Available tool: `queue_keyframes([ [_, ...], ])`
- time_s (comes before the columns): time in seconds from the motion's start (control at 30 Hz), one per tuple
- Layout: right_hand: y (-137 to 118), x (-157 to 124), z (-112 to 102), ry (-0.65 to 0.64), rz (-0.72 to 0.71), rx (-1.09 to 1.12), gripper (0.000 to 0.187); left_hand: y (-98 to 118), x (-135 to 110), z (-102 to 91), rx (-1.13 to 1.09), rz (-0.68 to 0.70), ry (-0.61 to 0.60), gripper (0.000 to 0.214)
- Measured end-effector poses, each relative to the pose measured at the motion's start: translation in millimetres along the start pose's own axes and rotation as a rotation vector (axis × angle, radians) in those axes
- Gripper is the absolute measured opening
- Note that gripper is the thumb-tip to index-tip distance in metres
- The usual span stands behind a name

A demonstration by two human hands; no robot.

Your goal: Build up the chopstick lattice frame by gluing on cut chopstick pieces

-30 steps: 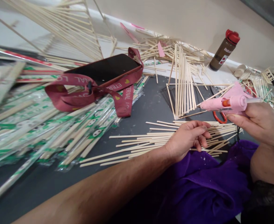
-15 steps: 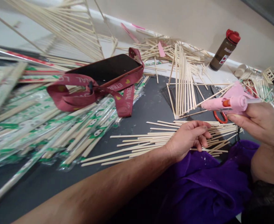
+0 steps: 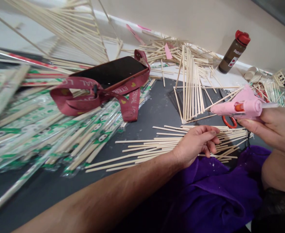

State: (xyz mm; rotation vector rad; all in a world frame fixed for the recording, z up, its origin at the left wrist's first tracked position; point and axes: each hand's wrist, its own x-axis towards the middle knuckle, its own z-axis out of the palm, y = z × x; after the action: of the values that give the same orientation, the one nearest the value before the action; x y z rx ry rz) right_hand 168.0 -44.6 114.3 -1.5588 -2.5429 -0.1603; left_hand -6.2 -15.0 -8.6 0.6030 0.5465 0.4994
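Observation:
My right hand [image 3: 271, 126] is wrapped around a pink glue gun [image 3: 245, 105], and a clear glue stick [image 3: 270, 105] pokes out of its back. The gun's nozzle points left, close to the lower right side of a small frame [image 3: 191, 87] built from thin wooden sticks. Below that frame, my left hand [image 3: 202, 139] hovers over or rests on a pile of loose wooden sticks [image 3: 154, 142]. Its thumb presses toward the index finger and the other fingers curl in; anything between them is too small or hidden to make out.
Plastic-wrapped chopsticks [image 3: 84, 136] spread across the left, under a phone [image 3: 110, 71] with a pink lanyard [image 3: 130, 103]. A larger stick frame [image 3: 67, 29] stands behind. Red-handled scissors [image 3: 230, 122] lie beneath the gun. A bottle [image 3: 233, 51] stands by the wall; purple cloth [image 3: 220, 191] covers my lap.
The glue gun and my right hand have shifted very slightly to the right, and the glue stick shows a little farther right. My left hand has stayed almost still.

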Motion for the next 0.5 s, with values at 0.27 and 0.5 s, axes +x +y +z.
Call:
queue_keyframes([
  [0.27,1.4,2.2,4.0,0.021,-0.008,-0.010,0.027,0.2,-0.2,0.1,0.009,0.005,-0.003,0.009],
  [0.5,3.1,-0.7,1.9,0.010,-0.002,-0.002,0.023,-0.7,0.3,-0.5,-0.001,0.003,-0.011,0.009],
])
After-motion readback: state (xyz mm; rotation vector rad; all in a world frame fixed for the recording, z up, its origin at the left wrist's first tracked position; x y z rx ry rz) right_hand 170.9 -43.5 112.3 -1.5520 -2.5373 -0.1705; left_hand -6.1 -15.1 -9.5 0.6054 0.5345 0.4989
